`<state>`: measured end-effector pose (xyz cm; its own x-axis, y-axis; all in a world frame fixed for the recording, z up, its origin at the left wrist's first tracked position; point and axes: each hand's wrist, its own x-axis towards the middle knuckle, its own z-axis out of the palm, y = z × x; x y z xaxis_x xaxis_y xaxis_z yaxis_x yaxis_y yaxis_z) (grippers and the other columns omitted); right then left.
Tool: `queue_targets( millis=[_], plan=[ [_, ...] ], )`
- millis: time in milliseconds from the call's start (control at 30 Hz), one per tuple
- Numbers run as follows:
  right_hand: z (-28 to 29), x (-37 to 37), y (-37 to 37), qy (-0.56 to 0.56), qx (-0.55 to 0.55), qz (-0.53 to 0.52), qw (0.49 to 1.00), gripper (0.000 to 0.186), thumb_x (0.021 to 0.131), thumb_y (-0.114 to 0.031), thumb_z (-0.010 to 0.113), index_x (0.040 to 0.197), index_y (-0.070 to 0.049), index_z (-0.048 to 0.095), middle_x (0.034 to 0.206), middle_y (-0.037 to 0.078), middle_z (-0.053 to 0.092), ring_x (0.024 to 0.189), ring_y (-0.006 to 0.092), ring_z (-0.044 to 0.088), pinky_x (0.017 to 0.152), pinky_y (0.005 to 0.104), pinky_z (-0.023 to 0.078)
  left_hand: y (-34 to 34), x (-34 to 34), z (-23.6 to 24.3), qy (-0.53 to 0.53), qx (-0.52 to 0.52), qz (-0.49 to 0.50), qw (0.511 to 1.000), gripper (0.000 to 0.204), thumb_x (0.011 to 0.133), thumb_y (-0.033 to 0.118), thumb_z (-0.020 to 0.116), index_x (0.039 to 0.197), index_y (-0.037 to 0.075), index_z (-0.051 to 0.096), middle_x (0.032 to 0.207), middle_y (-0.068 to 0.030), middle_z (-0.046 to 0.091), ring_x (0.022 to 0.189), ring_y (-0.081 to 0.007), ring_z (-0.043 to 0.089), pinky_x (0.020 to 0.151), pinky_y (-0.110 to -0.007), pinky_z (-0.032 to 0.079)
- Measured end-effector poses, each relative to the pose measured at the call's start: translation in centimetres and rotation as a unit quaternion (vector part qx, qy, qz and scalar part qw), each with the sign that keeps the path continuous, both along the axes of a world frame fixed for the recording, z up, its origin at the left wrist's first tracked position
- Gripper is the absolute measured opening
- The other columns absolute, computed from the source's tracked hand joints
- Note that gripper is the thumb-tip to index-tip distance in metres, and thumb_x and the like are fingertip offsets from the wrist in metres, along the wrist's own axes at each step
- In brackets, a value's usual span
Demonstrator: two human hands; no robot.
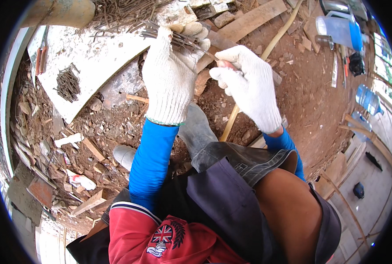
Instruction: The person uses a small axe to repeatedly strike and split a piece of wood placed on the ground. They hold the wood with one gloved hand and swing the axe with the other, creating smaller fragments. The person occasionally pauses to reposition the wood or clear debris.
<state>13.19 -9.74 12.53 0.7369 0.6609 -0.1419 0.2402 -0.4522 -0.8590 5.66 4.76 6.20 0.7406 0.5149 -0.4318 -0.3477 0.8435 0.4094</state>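
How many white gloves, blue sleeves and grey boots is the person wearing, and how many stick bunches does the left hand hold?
White knit gloves: 2
Bright blue fabric sleeves: 2
Grey rubber-looking boots: 2
Bunch of thin, brown metal-looking rods in the left hand: 1
Total: 7

1. Clear plastic jug, blue at one end.
2. Black plastic bag near it.
3. Blue-tinted water bottle; second bottle just beside.
4. Wooden plank near yellowish pole.
5. Wood offcut among rubble on reddish dirt.
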Motion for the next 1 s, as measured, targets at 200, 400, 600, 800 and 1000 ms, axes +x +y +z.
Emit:
queue_targets(
  millis=[200,400,600,800,1000],
  plan=[
    [3.1,0.3,1.4,0.333,-0.011,-0.127,0.934,0.013,0.105,-0.006,0.07,0.117,-0.002,0.072,0.082,0.004,0.072,0.072,0.0065,0.068,0.056,0.0238,0.051,0.4,-0.5,0.1,0.049,0.17,-0.016,0.984,0.037,0.119,0.031,0.056,0.136,0.001,0.067,0.123,-0.0197,0.079,0.113,-0.0314,0.077,0.101,-0.048,0.064],
    [-0.9,-0.8,0.6,0.077,-0.01,-0.04,0.996,0.015,0.108,-0.006,0.067,0.122,-0.002,0.07,0.089,0.003,0.075,0.071,0.006,0.066,0.056,0.0234,0.05,0.6,-0.6,-0.2,0.118,0.24,-0.016,0.963,0.029,0.117,0.02,0.057,0.134,-0.001,0.067,0.128,-0.0228,0.077,0.122,-0.0345,0.075,0.103,-0.047,0.062],
    [-0.9,0.8,-0.4,0.448,0.064,-0.079,0.888,0.016,0.11,-0.009,0.064,0.123,-0.002,0.07,0.089,0.0,0.071,0.066,0.0031,0.058,0.051,0.0209,0.043,0.1,-0.2,0.3,0.064,0.08,0.023,0.994,0.039,0.12,0.031,0.05,0.13,-0.002,0.067,0.125,-0.021,0.077,0.119,-0.0325,0.075,0.11,-0.049,0.059],
    [-0.3,0.4,0.8,0.387,0.047,-0.111,0.914,0.014,0.11,-0.013,0.066,0.116,-0.002,0.072,0.078,-0.001,0.065,0.058,0.0027,0.051,0.049,0.0204,0.039,1.0,-0.1,0.2,-0.018,0.029,0.002,0.999,0.034,0.116,0.029,0.055,0.13,0.0,0.067,0.127,-0.0202,0.075,0.113,-0.0337,0.076,0.104,-0.049,0.061],
    [-0.5,1.8,0.4,0.434,0.097,-0.122,0.887,0.015,0.11,-0.014,0.066,0.112,-0.001,0.073,0.074,-0.002,0.063,0.054,0.0036,0.05,0.047,0.0217,0.038,1.8,-1.3,1.9,-0.194,-0.136,-0.029,0.971,0.043,0.115,0.027,0.055,0.146,-0.002,0.058,0.135,-0.026,0.073,0.117,-0.0406,0.074,0.102,-0.055,0.063]
  ],
)
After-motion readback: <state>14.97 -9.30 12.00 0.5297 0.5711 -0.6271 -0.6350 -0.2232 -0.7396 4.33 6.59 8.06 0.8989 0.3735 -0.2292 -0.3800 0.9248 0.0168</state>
